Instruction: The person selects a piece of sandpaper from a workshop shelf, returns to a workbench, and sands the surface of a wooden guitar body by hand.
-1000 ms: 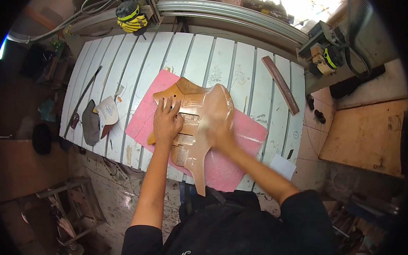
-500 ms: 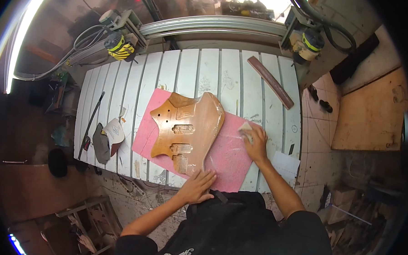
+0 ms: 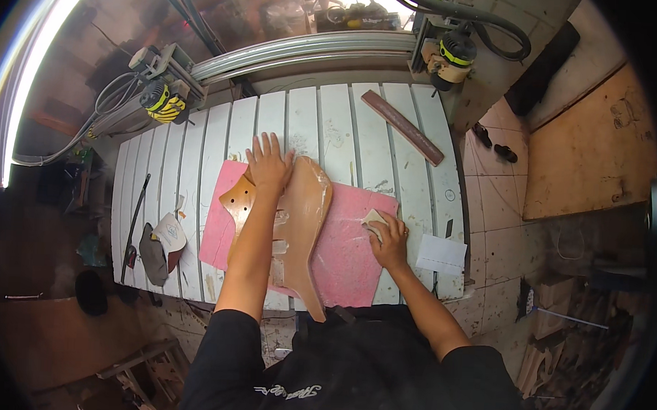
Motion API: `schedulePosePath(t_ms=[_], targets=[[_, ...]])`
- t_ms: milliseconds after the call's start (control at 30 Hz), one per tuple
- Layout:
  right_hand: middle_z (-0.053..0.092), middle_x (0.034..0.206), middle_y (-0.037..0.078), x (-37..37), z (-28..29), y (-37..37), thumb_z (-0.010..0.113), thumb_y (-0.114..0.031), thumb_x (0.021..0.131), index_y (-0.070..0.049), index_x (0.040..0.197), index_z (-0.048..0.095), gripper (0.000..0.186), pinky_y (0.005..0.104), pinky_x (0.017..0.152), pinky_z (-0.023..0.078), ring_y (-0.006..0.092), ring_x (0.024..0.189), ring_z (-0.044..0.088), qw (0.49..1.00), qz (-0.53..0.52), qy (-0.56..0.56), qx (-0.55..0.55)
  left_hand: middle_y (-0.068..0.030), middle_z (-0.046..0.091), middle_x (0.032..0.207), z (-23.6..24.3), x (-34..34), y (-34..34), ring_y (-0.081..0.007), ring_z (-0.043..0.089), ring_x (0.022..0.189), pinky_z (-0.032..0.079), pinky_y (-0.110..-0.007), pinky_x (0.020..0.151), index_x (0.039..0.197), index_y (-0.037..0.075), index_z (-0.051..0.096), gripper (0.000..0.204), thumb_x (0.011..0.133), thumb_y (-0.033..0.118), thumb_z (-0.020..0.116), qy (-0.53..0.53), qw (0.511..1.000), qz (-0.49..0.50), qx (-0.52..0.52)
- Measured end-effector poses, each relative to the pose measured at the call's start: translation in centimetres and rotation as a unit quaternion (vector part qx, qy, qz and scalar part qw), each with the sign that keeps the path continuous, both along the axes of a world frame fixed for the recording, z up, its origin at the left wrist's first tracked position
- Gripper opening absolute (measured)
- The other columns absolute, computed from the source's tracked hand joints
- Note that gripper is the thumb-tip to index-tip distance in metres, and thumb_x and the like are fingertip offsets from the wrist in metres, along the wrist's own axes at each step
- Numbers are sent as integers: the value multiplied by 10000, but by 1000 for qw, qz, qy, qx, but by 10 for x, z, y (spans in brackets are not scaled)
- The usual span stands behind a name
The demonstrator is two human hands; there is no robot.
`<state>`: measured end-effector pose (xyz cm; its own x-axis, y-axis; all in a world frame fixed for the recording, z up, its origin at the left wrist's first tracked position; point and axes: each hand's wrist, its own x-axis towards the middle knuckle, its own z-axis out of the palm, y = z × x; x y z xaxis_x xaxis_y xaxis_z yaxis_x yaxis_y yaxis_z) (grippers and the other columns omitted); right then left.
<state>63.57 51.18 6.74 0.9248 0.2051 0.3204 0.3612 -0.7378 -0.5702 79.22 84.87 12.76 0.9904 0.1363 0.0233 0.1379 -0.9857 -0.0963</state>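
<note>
A brown wooden electric guitar body with cut-out cavities lies on a pink mat. Its right side looks paler and dusty, while the left part is glossy amber. My left hand rests flat over the body's far end, fingers stretched out; its forearm crosses the body and hides part of the cavities. Over the mat, to the right of the body and apart from it, my right hand grips a folded piece of sandpaper.
The mat lies on a white slatted table. A long brown bar lies at the far right, a white paper sheet nearer. At left are a cap and a thin black rod. A metal rail with power tools spans the back.
My left hand has gone from the body's near edge to its far end. The guitar body has shifted nearer on the mat. My right hand still holds the sandpaper. The whole view has shifted.
</note>
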Motion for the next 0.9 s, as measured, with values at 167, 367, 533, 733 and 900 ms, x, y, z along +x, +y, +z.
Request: schedulePosePath(t_ms=[167,367,533,733,900], targets=[[598,1432,63,0,-2,0,764,-188,852,-187,1187,705,340,534,1073,372,343,1265,526,1000,0,-2,1,-176,267,1729,-21,-100,-45,-375,187,1616,139,-601,1288,1652,44,299,841,1034,592,457,-12,979,-164,-120],[597,1435,94,0,-3,0,751,-132,845,-156,1191,693,352,520,1077,372,359,1290,517,1000,8,-3,4,-155,403,1671,-5,-278,-94,-303,343,1568,145,-549,1302,1613,55,399,842,1011,636,497,136,917,-313,-205],[599,1428,81,1,-1,0,756,-154,843,-168,1188,701,349,527,1085,368,354,1284,518,1000,10,-4,6,-148,333,1707,0,-283,-58,-335,256,1601,134,-587,1286,1642,76,350,887,982,640,534,115,939,-260,-192],[600,1419,65,0,-2,1,764,-185,848,-184,1183,705,340,533,1084,374,344,1280,521,1000,2,-13,-2,-290,244,1702,-12,-141,-46,-431,198,1599,125,-603,1280,1624,-45,299,977,970,641,536,9,965,-181,-188],[601,1416,66,0,-2,1,768,-193,851,-182,1187,696,344,536,1075,387,343,1282,524,1000,-3,-16,-14,-286,391,1627,-9,-59,-109,-427,350,1524,213,-578,1260,1514,-104,433,884,967,573,590,-50,986,-8,-158]])
